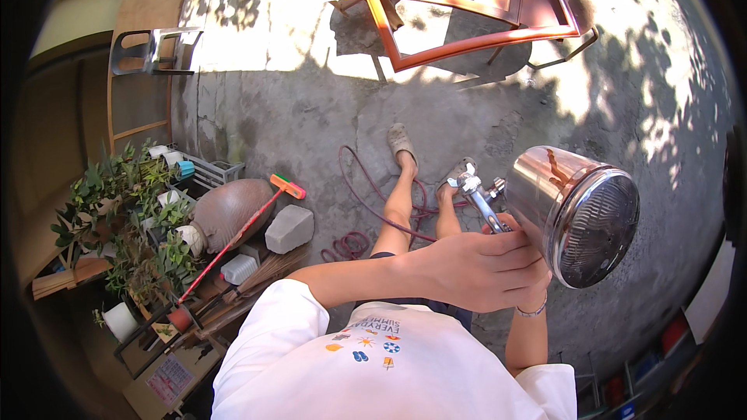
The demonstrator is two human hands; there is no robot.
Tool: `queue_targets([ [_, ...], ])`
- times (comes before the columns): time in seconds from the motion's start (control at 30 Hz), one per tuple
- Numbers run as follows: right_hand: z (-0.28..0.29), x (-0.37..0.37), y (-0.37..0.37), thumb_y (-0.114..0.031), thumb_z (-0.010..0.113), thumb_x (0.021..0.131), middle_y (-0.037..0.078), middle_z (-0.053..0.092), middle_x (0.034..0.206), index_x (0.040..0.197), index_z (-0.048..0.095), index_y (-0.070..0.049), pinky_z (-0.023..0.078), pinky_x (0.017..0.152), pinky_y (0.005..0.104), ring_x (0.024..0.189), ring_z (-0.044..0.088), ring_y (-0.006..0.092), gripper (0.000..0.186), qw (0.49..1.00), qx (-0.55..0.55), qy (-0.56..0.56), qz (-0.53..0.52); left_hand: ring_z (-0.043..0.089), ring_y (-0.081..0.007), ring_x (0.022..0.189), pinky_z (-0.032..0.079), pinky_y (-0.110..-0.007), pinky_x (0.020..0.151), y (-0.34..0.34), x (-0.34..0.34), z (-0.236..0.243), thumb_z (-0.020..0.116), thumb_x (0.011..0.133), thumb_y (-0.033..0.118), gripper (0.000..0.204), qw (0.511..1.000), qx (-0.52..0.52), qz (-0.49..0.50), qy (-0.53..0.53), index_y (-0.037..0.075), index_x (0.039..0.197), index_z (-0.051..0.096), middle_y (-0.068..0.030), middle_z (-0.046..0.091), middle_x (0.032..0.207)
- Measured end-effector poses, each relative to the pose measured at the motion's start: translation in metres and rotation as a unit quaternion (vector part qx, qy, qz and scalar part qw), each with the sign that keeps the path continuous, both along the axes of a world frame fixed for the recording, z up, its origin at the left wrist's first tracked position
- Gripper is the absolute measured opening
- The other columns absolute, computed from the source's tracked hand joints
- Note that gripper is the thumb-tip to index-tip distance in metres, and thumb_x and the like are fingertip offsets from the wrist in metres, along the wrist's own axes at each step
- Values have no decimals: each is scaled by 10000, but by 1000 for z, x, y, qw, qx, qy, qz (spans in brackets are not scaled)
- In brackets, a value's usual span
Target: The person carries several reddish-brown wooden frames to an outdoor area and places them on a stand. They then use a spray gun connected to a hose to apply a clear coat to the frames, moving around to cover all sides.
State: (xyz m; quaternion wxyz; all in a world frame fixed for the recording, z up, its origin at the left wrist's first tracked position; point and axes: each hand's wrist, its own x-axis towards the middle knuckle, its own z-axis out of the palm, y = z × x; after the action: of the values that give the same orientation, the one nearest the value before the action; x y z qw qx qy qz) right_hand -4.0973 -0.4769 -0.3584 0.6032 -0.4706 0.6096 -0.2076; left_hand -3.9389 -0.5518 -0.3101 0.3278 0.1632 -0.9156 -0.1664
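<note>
I hold a spray gun (484,201) with a shiny metal cup (537,187) in front of me, to the right of my body. The cup is tilted, its round dark reflective end (597,227) turned toward me, and a brown drip runs down its side. My left hand (478,268) reaches across my body, its fingers closed together at the gun beside the cup. Behind it, my right hand (535,292), with a bracelet at the wrist, is closed at the gun's handle; most of its fingers are hidden. A dark red hose (366,175) lies coiled around my feet.
An orange-brown painted frame (482,50) rests on supports ahead. At left are a metal-legged stool (156,50), potted plants (128,225), a large brown jar (229,210), a red-handled brush (249,222) and a concrete block (289,229). Sunlight and shade cover the concrete floor (296,117).
</note>
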Motion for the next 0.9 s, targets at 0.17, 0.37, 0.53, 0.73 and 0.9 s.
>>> queue_targets([
  [0.17,-5,3,6,-237,498,976,33,644,1045,1155,591,-23,481,769,201,874,623,105,294,1000,-20,-6,-18,618,-227,1035,466,-370,991,6,5,-3,609,766,132,295,1000,5,7,11,8,1033,612,-57,606,1030],
  [0.37,-20,6,18,-255,541,984,59,658,1063,1175,592,-4,482,718,205,850,626,108,320,996,-49,-48,-52,605,-223,1041,464,-365,992,6,13,-2,624,788,145,257,1000,7,-4,9,19,1011,595,-57,605,1035],
  [0.53,-21,10,25,-300,605,973,88,678,1056,1192,596,25,476,651,211,796,618,93,392,981,-182,-15,-72,553,-240,1146,432,-403,1015,40,-4,-59,625,916,344,366,923,-65,181,333,62,1143,568,-88,596,1138],
  [0.73,2,9,-17,-458,662,935,148,711,937,1208,603,91,369,394,174,457,510,32,616,936,-287,-35,-199,599,-347,1099,451,-472,930,151,17,-203,535,973,500,487,831,554,52,-7,60,1177,585,-180,632,1124],
  [0.9,-8,-72,-47,-448,638,958,93,726,875,1108,684,33,329,366,196,406,473,36,506,888,-283,158,-327,655,-404,812,488,-520,721,179,104,-257,444,1014,475,501,743,595,91,-291,52,847,654,-201,674,802],
])
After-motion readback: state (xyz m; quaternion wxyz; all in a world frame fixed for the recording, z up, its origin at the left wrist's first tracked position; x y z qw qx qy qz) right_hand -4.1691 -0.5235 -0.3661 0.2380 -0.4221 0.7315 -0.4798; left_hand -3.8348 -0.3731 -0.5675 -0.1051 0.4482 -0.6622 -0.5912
